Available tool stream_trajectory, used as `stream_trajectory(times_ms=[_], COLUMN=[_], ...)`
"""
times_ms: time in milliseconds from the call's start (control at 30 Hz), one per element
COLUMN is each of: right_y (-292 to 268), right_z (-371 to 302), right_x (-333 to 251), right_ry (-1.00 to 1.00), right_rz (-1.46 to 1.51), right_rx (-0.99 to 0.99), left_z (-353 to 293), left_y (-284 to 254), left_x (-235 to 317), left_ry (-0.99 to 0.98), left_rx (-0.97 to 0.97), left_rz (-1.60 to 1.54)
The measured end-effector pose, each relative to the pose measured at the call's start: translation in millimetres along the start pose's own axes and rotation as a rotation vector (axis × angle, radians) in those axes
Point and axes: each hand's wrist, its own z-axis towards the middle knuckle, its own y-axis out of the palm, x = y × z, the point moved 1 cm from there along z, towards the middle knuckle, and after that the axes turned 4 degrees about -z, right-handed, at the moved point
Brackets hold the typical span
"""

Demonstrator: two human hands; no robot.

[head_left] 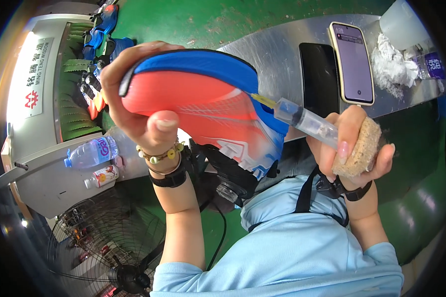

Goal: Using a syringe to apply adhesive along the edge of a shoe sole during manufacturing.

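Note:
My left hand (pixel 148 119) grips a coral-red and blue sports shoe (pixel 193 96) by its left end, with the thumb on the red side and the fingers behind. A blue band runs along its upper edge, and its lower right part shows white and blue. In my right hand (pixel 349 143) are a clear plastic syringe (pixel 307 123) and a tan sponge (pixel 360 148), the sponge pressed against the palm. The syringe's yellow tip points left and meets the shoe at the blue band; whether it touches cannot be told exactly. A bracelet and black straps circle my wrists.
Beyond the shoe, a metal table (pixel 277 54) holds a dark phone (pixel 319 79), a lit phone (pixel 354 64) and crumpled white tissue (pixel 391 64). At left are plastic bottles (pixel 91 152), a rack of blue shoes (pixel 104 29) and a standing fan (pixel 104 237).

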Motion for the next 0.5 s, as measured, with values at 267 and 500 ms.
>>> stream_trajectory(times_ms=[267,500], right_y=[-11.9,-19.7], right_z=[-5.0,-15.2], right_x=[15.3,16.9], right_ry=[0.048,0.171], right_rz=[-0.138,-0.265], right_rx=[-0.044,-0.078], left_z=[-4.6,-14.2], left_y=[-13.9,-25.9], left_x=[-12.6,-19.0], left_ry=[-0.044,-0.067], left_rx=[0.069,0.093], left_rz=[0.098,0.215])
